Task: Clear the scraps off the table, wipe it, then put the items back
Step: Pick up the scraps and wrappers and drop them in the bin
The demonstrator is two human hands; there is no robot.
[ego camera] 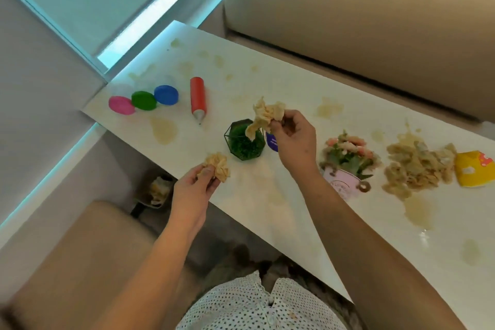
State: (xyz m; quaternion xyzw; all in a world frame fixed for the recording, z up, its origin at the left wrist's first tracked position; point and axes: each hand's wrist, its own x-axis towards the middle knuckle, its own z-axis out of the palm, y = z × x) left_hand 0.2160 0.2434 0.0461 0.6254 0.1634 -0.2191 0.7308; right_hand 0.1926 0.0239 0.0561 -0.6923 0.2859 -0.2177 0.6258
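1. The scene is fairly bright and evenly lit, with a cool teal cast coming from the window (150, 16) at upper left.
2. The white table (267, 75) catches that daylight as a pale sheen at its far left corner, and a small glint sits beside a wet stain (420, 211).
3. Shadows are faint and diffuse; the floor beneath the table is the darkest zone.
4. Focus is soft throughout: the left hand (195, 185) with its crumpled scrap (218, 166) and the right hand (293, 139) with its larger scrap (265, 116) lack crisp edges.
5. Wide-angle distortion bends the table edge and the sofa (348, 8) toward the corners, and the bottom-left corner is smeared.
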